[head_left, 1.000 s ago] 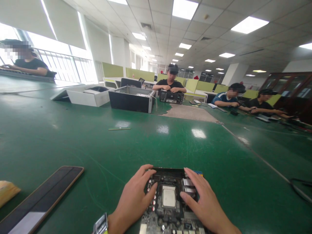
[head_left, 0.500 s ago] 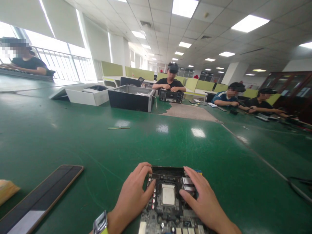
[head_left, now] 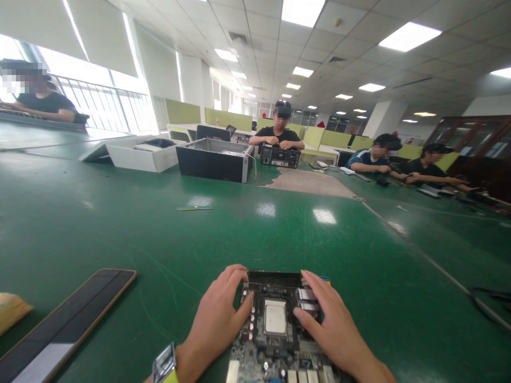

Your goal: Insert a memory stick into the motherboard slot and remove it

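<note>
Right now, 1 circuit board [head_left: 285,348] is at the lower centre of the view, between 2 bare hands, its near edge cut off by the frame; whether it touches the table [head_left: 247,234] underneath, I cannot tell. The left hand [head_left: 219,311] is loosely curved and about half open, with hold of the board's left side, its fingertips at the far left corner and its thumb over the top. The right hand [head_left: 337,322], a little straighter, holds the right side, its fingers reaching the far corner and its thumb pointing inward near 2 silvery blocks [head_left: 307,294]. Between the thumbs sits 1 pale square plate [head_left: 275,317]. There is 1 watch [head_left: 164,363] on the left wrist.

To the left lie 1 flat dark device [head_left: 72,319] and 1 yellowish object [head_left: 13,311], partly out of frame. Farther off are 1 thin strip [head_left: 195,208], 1 open-topped dark case [head_left: 213,165] and, just beside it, 1 white box [head_left: 139,158]. At the right edge, dark cable [head_left: 493,314] shows.

Around the table sit 4 co-workers: 1 at far left [head_left: 46,103], 1 opposite [head_left: 279,134] behind a metal case [head_left: 280,157], and 2 at right [head_left: 369,160].
</note>
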A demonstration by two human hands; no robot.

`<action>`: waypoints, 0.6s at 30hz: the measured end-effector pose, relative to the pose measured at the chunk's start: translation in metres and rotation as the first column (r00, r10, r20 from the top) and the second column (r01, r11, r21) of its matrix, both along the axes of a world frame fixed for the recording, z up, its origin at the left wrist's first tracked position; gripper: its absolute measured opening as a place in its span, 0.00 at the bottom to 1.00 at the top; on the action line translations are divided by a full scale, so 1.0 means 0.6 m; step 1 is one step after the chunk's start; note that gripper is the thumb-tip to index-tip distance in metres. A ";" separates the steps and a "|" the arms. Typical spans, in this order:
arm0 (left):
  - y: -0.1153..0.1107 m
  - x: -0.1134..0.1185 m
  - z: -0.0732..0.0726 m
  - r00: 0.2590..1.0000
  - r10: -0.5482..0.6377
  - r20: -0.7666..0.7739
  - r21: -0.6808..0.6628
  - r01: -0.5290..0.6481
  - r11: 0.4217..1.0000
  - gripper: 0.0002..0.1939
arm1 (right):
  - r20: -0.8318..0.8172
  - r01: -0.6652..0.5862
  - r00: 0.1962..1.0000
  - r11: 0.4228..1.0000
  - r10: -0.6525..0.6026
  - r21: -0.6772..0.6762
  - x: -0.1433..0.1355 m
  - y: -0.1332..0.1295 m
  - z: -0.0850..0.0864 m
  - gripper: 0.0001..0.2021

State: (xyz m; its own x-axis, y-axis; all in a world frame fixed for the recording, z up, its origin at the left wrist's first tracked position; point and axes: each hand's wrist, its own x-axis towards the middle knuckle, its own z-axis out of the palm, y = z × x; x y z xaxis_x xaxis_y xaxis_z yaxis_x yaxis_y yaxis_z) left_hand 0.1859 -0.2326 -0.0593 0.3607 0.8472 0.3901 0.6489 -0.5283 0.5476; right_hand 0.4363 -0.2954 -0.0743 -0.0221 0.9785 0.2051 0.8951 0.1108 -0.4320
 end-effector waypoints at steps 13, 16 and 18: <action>0.004 -0.003 0.001 0.998 0.023 0.061 0.022 -0.024 0.999 0.05 | 0.200 -0.262 0.963 0.823 0.184 0.504 -0.096 -0.037 0.025 0.14; 0.014 -0.010 0.001 0.994 0.066 0.090 0.053 -0.071 0.996 0.05 | 0.218 -0.309 0.951 0.651 0.219 0.694 -0.173 -0.036 -0.008 0.10; 0.020 -0.015 0.002 0.990 0.093 0.107 0.074 -0.101 0.992 0.06 | 0.140 -0.205 0.978 0.567 0.157 0.798 -0.221 -0.033 -0.040 0.13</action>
State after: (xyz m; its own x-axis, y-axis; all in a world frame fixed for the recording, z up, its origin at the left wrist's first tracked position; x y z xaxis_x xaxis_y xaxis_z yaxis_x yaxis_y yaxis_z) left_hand 0.1768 -0.2208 -0.0582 0.2329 0.8412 0.4879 0.6410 -0.5101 0.5735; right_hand 0.3037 -0.3153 -0.0983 -0.2126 0.3854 0.8979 0.8326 0.5524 -0.0400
